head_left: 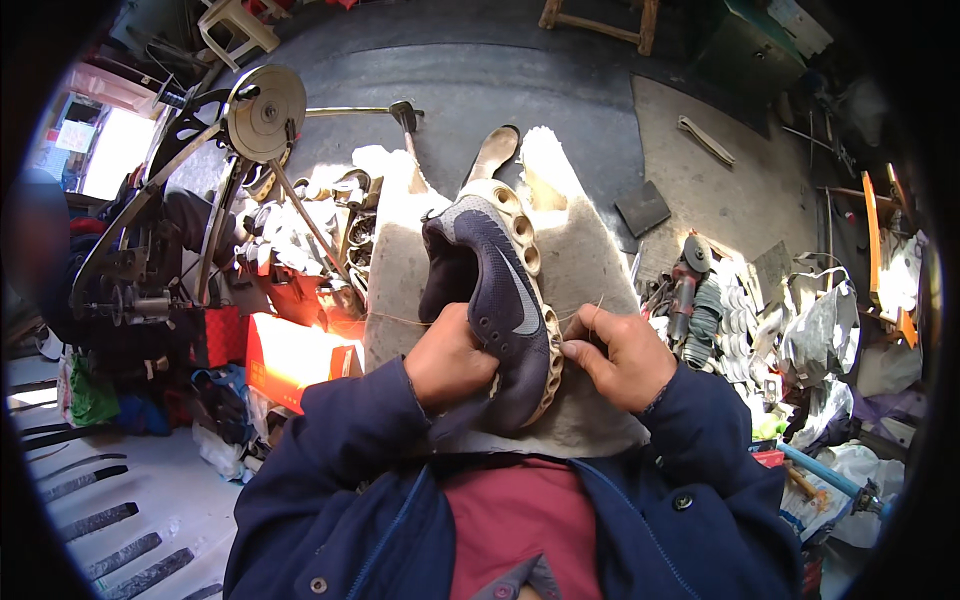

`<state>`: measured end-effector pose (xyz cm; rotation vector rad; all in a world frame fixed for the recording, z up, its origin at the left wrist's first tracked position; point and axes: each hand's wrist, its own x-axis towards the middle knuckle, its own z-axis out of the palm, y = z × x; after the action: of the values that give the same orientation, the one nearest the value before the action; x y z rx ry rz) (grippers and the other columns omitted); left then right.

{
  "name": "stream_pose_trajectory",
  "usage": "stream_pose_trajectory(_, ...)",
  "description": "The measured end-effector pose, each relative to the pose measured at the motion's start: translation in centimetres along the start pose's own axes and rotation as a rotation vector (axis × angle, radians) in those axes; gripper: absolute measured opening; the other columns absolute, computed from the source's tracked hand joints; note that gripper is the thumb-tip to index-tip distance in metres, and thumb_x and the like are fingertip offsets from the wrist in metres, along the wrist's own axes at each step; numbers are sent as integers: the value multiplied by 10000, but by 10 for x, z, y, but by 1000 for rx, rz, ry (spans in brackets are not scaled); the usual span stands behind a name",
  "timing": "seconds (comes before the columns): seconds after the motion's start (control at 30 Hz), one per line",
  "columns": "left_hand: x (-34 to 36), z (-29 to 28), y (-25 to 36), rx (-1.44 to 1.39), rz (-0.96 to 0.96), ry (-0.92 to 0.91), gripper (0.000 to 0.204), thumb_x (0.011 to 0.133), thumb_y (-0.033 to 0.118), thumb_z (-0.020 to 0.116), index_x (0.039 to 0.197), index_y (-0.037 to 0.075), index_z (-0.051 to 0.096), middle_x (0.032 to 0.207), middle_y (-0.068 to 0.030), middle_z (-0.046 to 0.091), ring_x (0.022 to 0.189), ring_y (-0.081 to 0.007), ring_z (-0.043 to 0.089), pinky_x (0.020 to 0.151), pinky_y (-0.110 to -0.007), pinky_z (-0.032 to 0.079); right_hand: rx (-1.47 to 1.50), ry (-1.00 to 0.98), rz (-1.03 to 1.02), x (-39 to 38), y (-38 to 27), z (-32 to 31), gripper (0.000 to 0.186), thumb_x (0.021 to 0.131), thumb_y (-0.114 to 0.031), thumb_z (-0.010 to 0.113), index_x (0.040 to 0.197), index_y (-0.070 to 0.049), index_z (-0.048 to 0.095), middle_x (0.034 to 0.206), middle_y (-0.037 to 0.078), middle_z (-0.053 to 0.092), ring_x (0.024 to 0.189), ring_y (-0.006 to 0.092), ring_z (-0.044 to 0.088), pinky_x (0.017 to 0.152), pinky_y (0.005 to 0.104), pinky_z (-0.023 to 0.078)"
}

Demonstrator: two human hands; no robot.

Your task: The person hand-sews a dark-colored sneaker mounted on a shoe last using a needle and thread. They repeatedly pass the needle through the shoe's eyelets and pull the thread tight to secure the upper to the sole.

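A dark sneaker (pixel 510 300) with a pale curved side mark lies tilted over my lap, its cream sole with round holes (pixel 524 232) turned to the right. My left hand (pixel 452 358) is closed on the upper at the shoe's opening, its fingertips partly hidden. Close to the sole's edge, my right hand (pixel 622 355) pinches a thin thread, of which a short strand shows above the fingers. Another stretch of thread (pixel 395 319) runs out to the left of the shoe. Under everything lies a worn, light-coloured apron (pixel 590 265) across my legs.
To the left stands a metal hand-cranked machine with a big wheel (pixel 266 113). A red-orange box (pixel 290 358) sits below it. At right are an angle grinder (pixel 688 285), coiled material and plastic bags (pixel 815 325). A dark flat piece (pixel 642 208) lies on the floor ahead.
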<state>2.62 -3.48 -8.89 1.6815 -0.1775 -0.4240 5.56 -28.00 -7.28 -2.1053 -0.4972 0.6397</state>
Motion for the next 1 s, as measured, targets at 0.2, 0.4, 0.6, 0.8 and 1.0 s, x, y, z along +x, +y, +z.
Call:
stream_pose_trajectory(0.2, 6, -13, -10, -12, -8, -117, 245, 858, -88, 633, 1086, -26, 699, 973, -140, 757, 900, -167, 691, 804, -324, 551, 24, -18, 21, 3, 8, -2, 334, 832, -231, 868, 877, 11, 641, 644, 81, 655, 566, 155, 629, 545, 323, 487)
stream_pose_trajectory(0.4, 2, -14, -12, 20, -9, -173, 210, 884, -65, 640, 1073, -16, 716, 987, -128, 765, 897, -168, 701, 805, -325, 551, -340, 86, -3, 6, 8, -2, 570, 757, -512, 868, 806, 8, 643, 643, 200, 646, 651, 393, 686, 580, 438, 528)
stream_pose_trajectory(0.6, -3, -8, -12, 18, 40, -83, 154, 938, -21, 640, 1070, -22, 719, 976, -92, 768, 901, -139, 689, 802, -310, 549, -494, 121, 98, -8, 23, -11, 705, 717, -667, 820, 654, 3, 610, 589, 191, 609, 631, 390, 676, 588, 446, 526)
stream_pose_trajectory(0.8, -15, -9, -11, -223, -52, 39, 182, 1017, 77, 631, 1163, -16, 685, 1033, 1, 720, 964, -67, 616, 846, -268, 527, 101, 187, 255, -56, 58, -12, 503, 832, -460, 804, 880, 0, 604, 679, 50, 569, 606, 138, 523, 574, 308, 429)
stream_pose_trajectory(1.0, -10, -5, -16, -98, -42, 5, 171, 995, 36, 640, 1154, -14, 678, 1037, -13, 725, 969, -70, 620, 851, -271, 527, 1228, 44, 61, -62, 25, 20, 660, 892, -396, 741, 1356, -5, 480, 752, 27, 557, 615, 58, 454, 574, 176, 361)
